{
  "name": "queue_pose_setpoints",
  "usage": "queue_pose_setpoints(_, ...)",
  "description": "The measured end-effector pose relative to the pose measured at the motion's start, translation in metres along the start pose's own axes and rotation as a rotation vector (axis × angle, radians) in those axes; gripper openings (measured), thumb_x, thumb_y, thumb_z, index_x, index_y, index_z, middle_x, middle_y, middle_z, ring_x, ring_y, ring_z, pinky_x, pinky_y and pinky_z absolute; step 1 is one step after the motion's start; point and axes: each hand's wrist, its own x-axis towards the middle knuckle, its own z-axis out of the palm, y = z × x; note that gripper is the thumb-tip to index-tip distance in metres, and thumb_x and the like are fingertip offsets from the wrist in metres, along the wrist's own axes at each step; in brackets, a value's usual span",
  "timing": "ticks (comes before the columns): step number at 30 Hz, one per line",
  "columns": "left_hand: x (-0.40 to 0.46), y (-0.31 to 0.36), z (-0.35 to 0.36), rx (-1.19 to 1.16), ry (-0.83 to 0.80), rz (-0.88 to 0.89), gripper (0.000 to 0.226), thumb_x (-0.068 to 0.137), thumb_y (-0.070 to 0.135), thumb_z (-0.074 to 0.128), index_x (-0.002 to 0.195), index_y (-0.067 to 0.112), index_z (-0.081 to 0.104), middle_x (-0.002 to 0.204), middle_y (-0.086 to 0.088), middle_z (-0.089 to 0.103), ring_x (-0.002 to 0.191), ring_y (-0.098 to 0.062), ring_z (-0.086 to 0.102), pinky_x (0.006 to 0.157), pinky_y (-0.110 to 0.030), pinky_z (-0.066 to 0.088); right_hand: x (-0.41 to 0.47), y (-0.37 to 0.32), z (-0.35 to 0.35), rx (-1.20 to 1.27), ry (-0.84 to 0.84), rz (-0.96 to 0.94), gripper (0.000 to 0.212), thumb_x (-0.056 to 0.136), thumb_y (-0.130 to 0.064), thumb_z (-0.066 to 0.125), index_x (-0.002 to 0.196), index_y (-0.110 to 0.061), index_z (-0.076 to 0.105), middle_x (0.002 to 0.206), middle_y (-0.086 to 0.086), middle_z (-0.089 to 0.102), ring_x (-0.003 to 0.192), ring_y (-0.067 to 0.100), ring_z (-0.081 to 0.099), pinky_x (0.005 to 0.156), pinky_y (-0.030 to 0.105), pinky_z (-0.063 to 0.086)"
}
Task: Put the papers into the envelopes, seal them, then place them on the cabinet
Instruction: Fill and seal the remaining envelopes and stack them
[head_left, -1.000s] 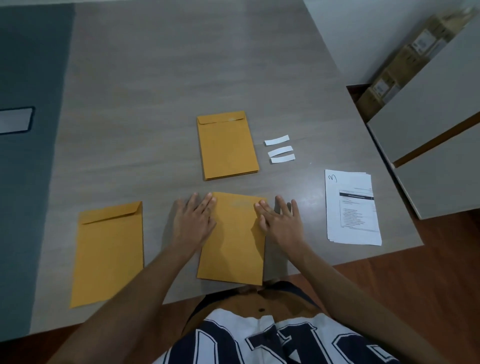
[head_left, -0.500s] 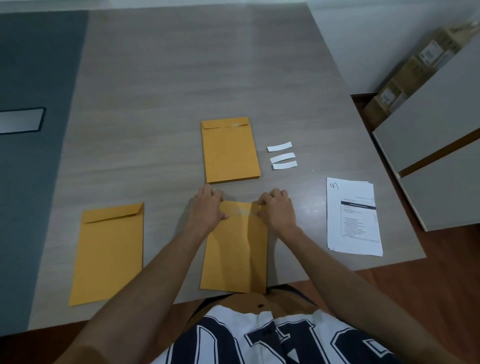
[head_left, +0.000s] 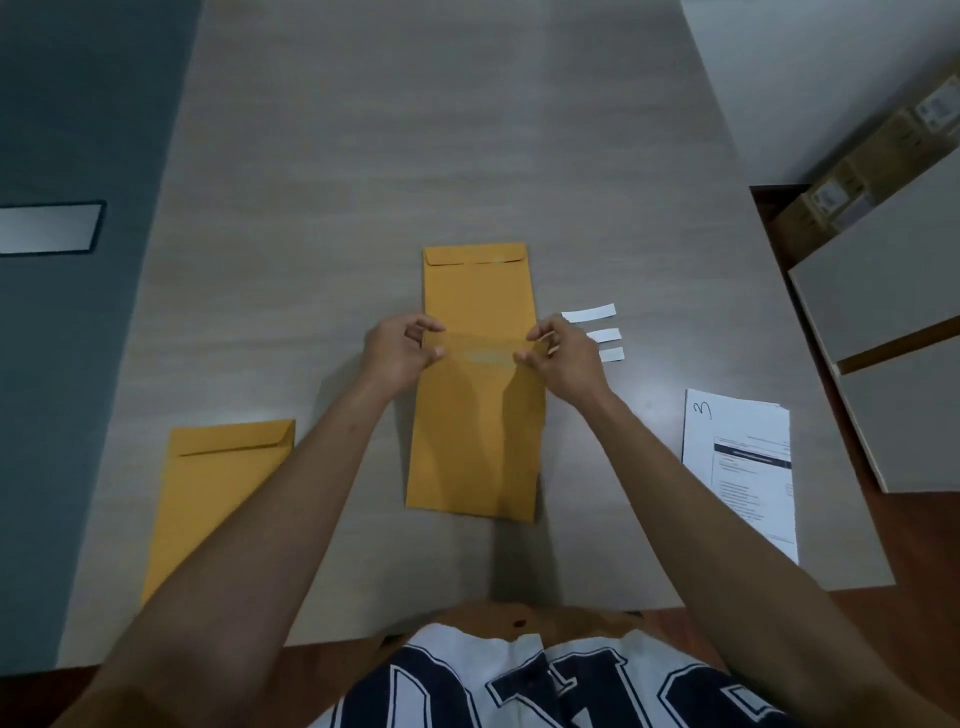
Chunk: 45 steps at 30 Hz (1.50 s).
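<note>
Grey wood-grain table (head_left: 363, 130) filled most of the head view, with a dark teal floor strip at far left and red-brown flooring at the near edge. Person stood at the near edge in a white shirt with navy lettering (head_left: 545, 686), both bare forearms reaching forward. Left hand (head_left: 402, 348) pinched the left edge of the centre envelope (head_left: 475, 441) near its top, thumb and fingers closed on the paper. Right hand (head_left: 563, 358) pinched the right edge at the same height, likewise closed on it. Centre envelope's upper end overlapped the lower part of a second envelope (head_left: 478, 280) lying farther out, flap folded down; whether the held end was lifted off it could not be told. Third envelope (head_left: 218, 499) lay flat at near left, flap down, well apart from the others. Three white paper strips (head_left: 597, 332) lay just beside the right hand, partly hidden by it. Stack of printed papers (head_left: 743, 467), handwritten "3" at the top corner, sat at near right by the table edge. Pale cabinet (head_left: 883, 312) stood just beyond the right edge of the table, cardboard boxes (head_left: 872, 171) behind it.
</note>
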Motion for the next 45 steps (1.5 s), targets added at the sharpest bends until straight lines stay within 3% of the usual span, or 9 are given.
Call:
queue_pose_setpoints(4, 0.059, 0.015, -0.003, -0.004, 0.112, 0.007, 0.027, 0.076, 0.011, 0.081, 0.103, 0.013, 0.073, 0.071, 0.006, 0.049, 0.070, -0.013, 0.049, 0.067, -0.021, 0.041, 0.061, -0.027, -0.005, -0.021, 0.077, -0.031, 0.027, 0.077, -0.019, 0.081, 0.098, -0.011, 0.067, 0.088, 0.000, 0.058, 0.076, 0.014, 0.051, 0.070, 0.029, 0.045)
queue_pose_setpoints(8, 0.111, 0.024, 0.002, -0.010, 0.165, -0.001, 0.028, 0.074, 0.009, 0.082, 0.101, 0.013, 0.074, 0.066, 0.006, 0.048, 0.061, -0.010, 0.046, 0.066, -0.023, 0.041, 0.119, -0.038, -0.001, -0.061, 0.119, -0.035, 0.028, 0.075, -0.017, 0.082, 0.098, -0.010, 0.068, 0.091, 0.003, 0.057, 0.079, 0.015, 0.050, 0.066, 0.022, 0.036)
queue_pose_setpoints(12, 0.150, 0.025, 0.012, 0.077, 0.159, -0.005, 0.027, 0.074, 0.010, 0.081, 0.100, 0.014, 0.074, 0.075, -0.002, 0.056, 0.070, -0.015, 0.052, 0.068, -0.024, 0.043, 0.164, -0.032, 0.013, -0.106, 0.129, -0.011, 0.028, 0.075, -0.017, 0.081, 0.099, -0.014, 0.066, 0.106, 0.013, 0.060, 0.087, 0.016, 0.050, 0.074, 0.021, 0.036)
queue_pose_setpoints(22, 0.182, 0.005, 0.028, 0.147, 0.172, -0.079, 0.028, 0.076, 0.015, 0.079, 0.103, 0.019, 0.072, 0.107, -0.009, 0.064, 0.082, -0.013, 0.057, 0.075, -0.016, 0.040, 0.189, -0.017, 0.030, -0.156, 0.116, -0.140, 0.025, 0.084, -0.012, 0.070, 0.108, -0.008, 0.064, 0.109, 0.006, 0.047, 0.096, 0.016, 0.048, 0.085, 0.019, 0.038)
queue_pose_setpoints(25, 0.173, 0.007, 0.028, 0.182, 0.230, 0.033, 0.032, 0.078, 0.005, 0.073, 0.108, 0.014, 0.067, 0.113, -0.010, 0.052, 0.093, -0.017, 0.055, 0.081, -0.016, 0.040, 0.186, -0.011, 0.037, -0.281, 0.208, -0.280, 0.016, 0.084, -0.007, 0.066, 0.100, -0.007, 0.065, 0.105, 0.009, 0.052, 0.100, 0.024, 0.048, 0.082, 0.028, 0.043)
queue_pose_setpoints(28, 0.153, 0.006, 0.037, 0.354, 0.192, 0.290, 0.027, 0.085, -0.001, 0.055, 0.107, 0.012, 0.067, 0.104, -0.011, 0.055, 0.098, -0.026, 0.054, 0.079, -0.033, 0.043, 0.178, -0.004, 0.045, -0.480, 0.243, -0.501, 0.021, 0.083, 0.003, 0.056, 0.095, -0.007, 0.069, 0.093, 0.011, 0.060, 0.088, 0.030, 0.054, 0.071, 0.039, 0.048)
queue_pose_setpoints(31, 0.140, -0.005, 0.045, 0.571, 0.145, 0.427, 0.035, 0.087, 0.018, 0.057, 0.121, 0.015, 0.065, 0.112, -0.013, 0.057, 0.104, -0.032, 0.056, 0.083, -0.041, 0.044, 0.166, 0.004, 0.050, -0.573, 0.193, -0.552, 0.023, 0.088, -0.006, 0.053, 0.104, -0.010, 0.068, 0.098, 0.009, 0.063, 0.087, 0.028, 0.057, 0.073, 0.042, 0.050)
queue_pose_setpoints(36, 0.136, -0.007, 0.043, 0.687, 0.000, 0.379, 0.093, 0.067, 0.078, 0.062, 0.138, 0.019, 0.049, 0.131, -0.008, 0.047, 0.125, -0.026, 0.044, 0.100, -0.042, 0.038, 0.158, 0.012, 0.048, -0.669, 0.116, -0.593, 0.047, 0.096, -0.042, 0.048, 0.126, -0.009, 0.061, 0.117, 0.008, 0.062, 0.103, 0.025, 0.056, 0.093, 0.033, 0.047)
queue_pose_setpoints(45, 0.132, 0.001, 0.039, 0.846, -0.059, 0.336, 0.100, 0.070, 0.082, 0.053, 0.146, 0.021, 0.036, 0.139, -0.006, 0.041, 0.131, -0.024, 0.039, 0.100, -0.045, 0.032, 0.162, -0.004, 0.042, -0.802, -0.041, -0.539, 0.052, 0.096, -0.045, 0.047, 0.131, -0.008, 0.056, 0.122, 0.012, 0.063, 0.110, 0.028, 0.054, 0.098, 0.036, 0.043)
